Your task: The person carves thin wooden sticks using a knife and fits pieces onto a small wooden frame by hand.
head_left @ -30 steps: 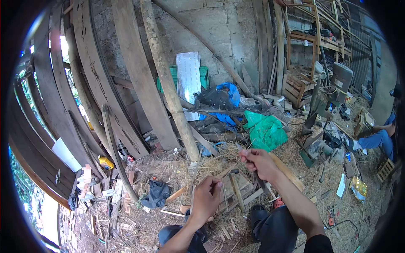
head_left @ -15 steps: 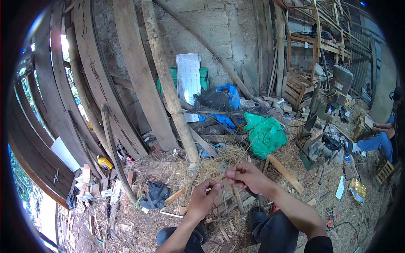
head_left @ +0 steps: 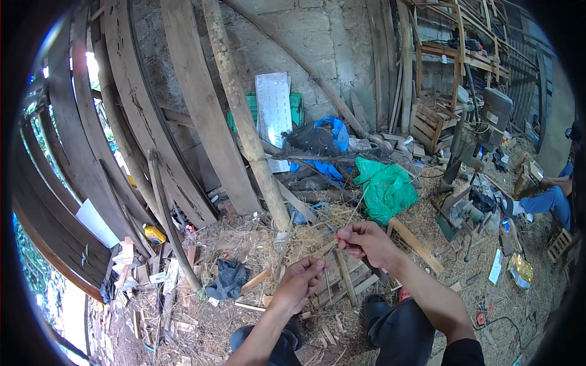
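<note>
My left hand is closed in a pinch, thumb against the fingers, low in the middle of the view; what it pinches is too small to name. Slightly higher and to the right, my right hand pinches something thin that I cannot make out. A small gap separates the two hands. Beneath them on the straw-covered ground lie wooden pieces, between my feet.
A green plastic sheet lies ahead, beside a wooden board. A black bag is at the left, near a leaning pole. A machine stands at the right, and a seated person's leg shows beyond it.
My hands came together half a second ago and are now slightly apart again. My right hand first moved down and left, then rose a little to the right.
</note>
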A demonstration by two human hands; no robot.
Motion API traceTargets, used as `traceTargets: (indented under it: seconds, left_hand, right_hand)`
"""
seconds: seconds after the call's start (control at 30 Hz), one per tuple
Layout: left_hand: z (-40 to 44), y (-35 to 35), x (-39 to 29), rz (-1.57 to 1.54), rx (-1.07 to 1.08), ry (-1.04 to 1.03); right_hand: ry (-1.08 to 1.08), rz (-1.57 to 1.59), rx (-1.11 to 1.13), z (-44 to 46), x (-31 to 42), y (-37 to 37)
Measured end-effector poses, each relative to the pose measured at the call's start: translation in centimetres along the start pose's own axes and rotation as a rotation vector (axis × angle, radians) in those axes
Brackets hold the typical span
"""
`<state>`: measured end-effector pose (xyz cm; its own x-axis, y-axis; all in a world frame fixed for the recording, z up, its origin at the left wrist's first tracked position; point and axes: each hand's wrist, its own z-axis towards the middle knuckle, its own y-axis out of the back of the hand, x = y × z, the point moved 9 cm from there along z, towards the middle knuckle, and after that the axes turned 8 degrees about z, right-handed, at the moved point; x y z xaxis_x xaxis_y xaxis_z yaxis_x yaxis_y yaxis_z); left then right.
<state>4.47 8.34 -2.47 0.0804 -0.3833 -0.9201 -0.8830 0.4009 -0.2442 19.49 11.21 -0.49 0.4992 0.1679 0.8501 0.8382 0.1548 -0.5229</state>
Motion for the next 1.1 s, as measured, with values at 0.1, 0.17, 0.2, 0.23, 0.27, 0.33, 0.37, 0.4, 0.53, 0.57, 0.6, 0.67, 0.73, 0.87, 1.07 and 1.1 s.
traceTargets:
  seconds: [0.1, 0.17, 0.2, 0.23, 0.27, 0.33, 0.37, 0.4, 0.53, 0.57, 0.6, 0.67, 0.73, 0.87, 1.07, 1.1]
  left_hand:
    - [-0.1, -0.7, -0.7, 0.000, 0.002, -0.022]
    - [-0.4, -0.7, -0.6, -0.011, 0.029, -0.008]
    - [-0.5, -0.9, -0.5, -0.023, 0.056, 0.004]
    - [-0.6, -0.9, -0.6, -0.023, 0.059, 0.003]
    - [-0.8, -0.8, -0.7, -0.027, 0.069, 0.008]
    - [-0.7, -0.5, -0.8, -0.034, 0.076, 0.002]
    - [-0.5, -0.2, -0.4, -0.027, 0.063, 0.026]
    - [-0.3, 0.0, 0.2, -0.022, 0.051, 0.053]
    - [-0.1, -0.5, 0.4, -0.074, 0.091, 0.060]
    - [-0.1, -0.3, 0.2, -0.078, 0.076, 0.056]
    - [-0.2, -0.1, 0.1, -0.082, 0.062, 0.053]
    - [-0.4, 0.2, -0.2, -0.025, 0.032, 0.027]
    - [-0.4, 0.5, -0.4, 0.027, 0.005, -0.006]
    - [-0.6, 0.4, -0.9, 0.140, -0.010, -0.076]
    - [-1.0, 0.3, -1.1, 0.155, 0.002, -0.063]
    - [-1.1, 0.3, -1.0, 0.145, 0.011, -0.046]
  right_hand:
    - [-0.020, -0.044, -0.088, 0.1, 0.4, 0.4]
    - [0.047, 0.008, -0.139, 0.8, 1.0, 2.5]
    - [0.116, 0.057, -0.188, 0.9, 1.8, 3.9]
    - [0.119, 0.057, -0.191, 0.8, 2.6, 4.8]
    - [0.166, 0.101, -0.240, 0.5, 3.7, 6.2]
    - [0.221, 0.092, -0.239, 0.3, 4.3, 6.5]
    - [0.219, 0.085, -0.237, 0.2, 3.6, 6.2]
    - [0.167, 0.039, -0.199, 0.1, 2.5, 4.7]
    - [-0.043, -0.068, 0.071, -0.8, -1.3, -1.8]
    - [-0.044, -0.065, 0.073, -0.6, -1.3, -1.6]
    - [-0.017, -0.020, -0.006, -0.1, -1.0, -0.4]
    - [0.053, 0.157, -0.041, 1.5, -0.5, 3.2]
    - [0.071, 0.134, -0.077, 1.3, 1.0, 4.1]
    - [-0.026, 0.056, -0.077, 0.0, -0.6, 1.4]
    - [-0.073, -0.041, -0.107, 0.0, -0.8, 0.5]
    - [-0.071, -0.043, -0.106, 0.5, -0.1, 1.5]
